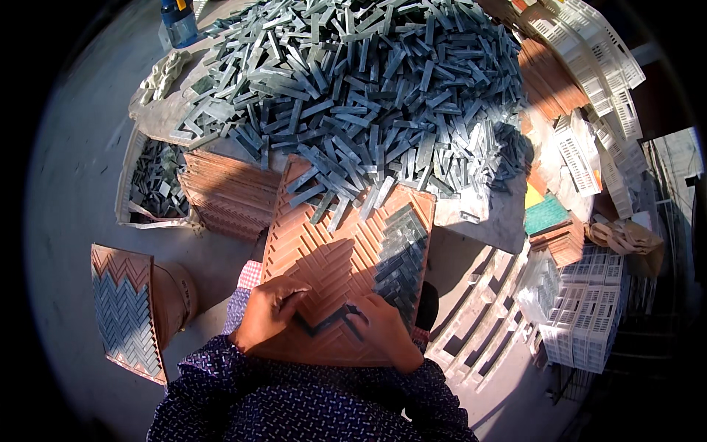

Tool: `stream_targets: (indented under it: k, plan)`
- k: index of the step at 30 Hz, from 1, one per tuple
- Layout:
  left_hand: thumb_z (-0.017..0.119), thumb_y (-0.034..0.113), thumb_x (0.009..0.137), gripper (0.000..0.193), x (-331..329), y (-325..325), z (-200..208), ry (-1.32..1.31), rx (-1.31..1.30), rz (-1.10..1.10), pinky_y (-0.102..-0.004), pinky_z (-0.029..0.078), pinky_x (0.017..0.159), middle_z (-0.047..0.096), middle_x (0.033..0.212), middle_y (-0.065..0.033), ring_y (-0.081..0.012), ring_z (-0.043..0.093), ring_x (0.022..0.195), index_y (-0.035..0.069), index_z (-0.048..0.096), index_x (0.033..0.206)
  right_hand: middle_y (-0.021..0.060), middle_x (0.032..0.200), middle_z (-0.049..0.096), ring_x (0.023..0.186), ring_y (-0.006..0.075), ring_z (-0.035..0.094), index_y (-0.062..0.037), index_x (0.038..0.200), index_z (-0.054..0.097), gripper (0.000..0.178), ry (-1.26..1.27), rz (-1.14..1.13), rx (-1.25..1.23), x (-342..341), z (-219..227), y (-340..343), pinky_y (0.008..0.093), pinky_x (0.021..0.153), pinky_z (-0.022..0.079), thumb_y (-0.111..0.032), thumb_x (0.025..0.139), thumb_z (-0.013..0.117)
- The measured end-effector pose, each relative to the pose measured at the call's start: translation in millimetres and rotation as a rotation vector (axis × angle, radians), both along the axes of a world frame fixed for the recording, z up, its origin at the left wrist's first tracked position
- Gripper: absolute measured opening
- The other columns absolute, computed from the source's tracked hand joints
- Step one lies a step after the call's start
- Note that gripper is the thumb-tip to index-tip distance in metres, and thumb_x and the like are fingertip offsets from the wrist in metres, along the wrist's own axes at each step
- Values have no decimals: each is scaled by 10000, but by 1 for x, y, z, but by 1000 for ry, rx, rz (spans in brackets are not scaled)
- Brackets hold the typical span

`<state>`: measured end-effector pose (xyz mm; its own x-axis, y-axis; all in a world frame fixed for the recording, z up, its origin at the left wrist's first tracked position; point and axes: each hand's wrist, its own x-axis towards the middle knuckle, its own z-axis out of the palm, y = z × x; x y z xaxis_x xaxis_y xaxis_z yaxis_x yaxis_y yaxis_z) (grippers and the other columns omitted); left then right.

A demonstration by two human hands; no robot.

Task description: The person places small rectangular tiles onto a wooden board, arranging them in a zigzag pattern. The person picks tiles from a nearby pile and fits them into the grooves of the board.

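A terracotta-coloured tray (324, 254) with herringbone grooves rests at my lap, leaning against the table. Dark grey-green stone strips (403, 258) fill grooves along its right side, and a few more form a V near its lower edge. My left hand (269, 313) is closed over the tray's lower left, its thumb and forefinger close together; whatever they may hold is hidden. At the lower right my right hand (384, 330) is curled, its fingertips at a dark stone strip (354, 327). Several loose strips (339, 215) lie across the tray's top.
A big heap of stone strips (353, 96) covers the table. To the left are a crate of broken pieces (158, 180), stacked trays (228, 193) and a partly filled tray (125, 313) by a bucket. White crates (582, 328) and a slatted pallet (471, 324) stand right.
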<state>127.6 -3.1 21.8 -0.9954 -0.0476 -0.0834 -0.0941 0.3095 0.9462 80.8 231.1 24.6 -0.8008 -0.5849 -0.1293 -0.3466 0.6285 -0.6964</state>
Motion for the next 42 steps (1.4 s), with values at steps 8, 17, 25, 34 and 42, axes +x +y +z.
stream_targets:
  k: [8,17,25,34,42]
  plan:
    - [631,-27,801,182,0,9,7,-62,-5,-23,-327,522,775,679,935,-139,-271,667,884,6,676,975,142,994,612,887,323,622,-34,1063,607,304,-2,83,-16,-6,8,3,364,746,515,-40,765,665]
    - [659,36,791,144,-35,9,-1,123,-162,-23,-355,516,731,668,886,-151,-313,653,825,11,660,933,140,924,614,780,295,633,-16,1003,589,257,-49,84,-28,-27,15,-3,361,672,509,-47,766,683]
    - [693,204,786,241,-114,35,1,253,-806,98,-391,500,687,601,852,-118,-301,613,801,55,580,939,204,876,635,809,402,622,-15,955,496,312,341,-373,-37,-124,-9,-52,438,662,502,-134,764,712]
    - [672,165,770,203,-86,15,-6,303,-658,86,-406,514,708,615,957,-123,-320,616,865,73,615,942,142,822,644,689,267,647,-33,1059,519,413,182,-215,-22,-90,0,-34,357,623,503,-95,720,746]
    - [627,84,809,225,-35,4,2,108,-529,-17,-408,507,723,607,940,-166,-356,607,840,31,614,1027,118,852,636,728,262,638,-51,1057,586,352,49,-96,-86,-60,-3,-19,341,656,494,-135,745,725]
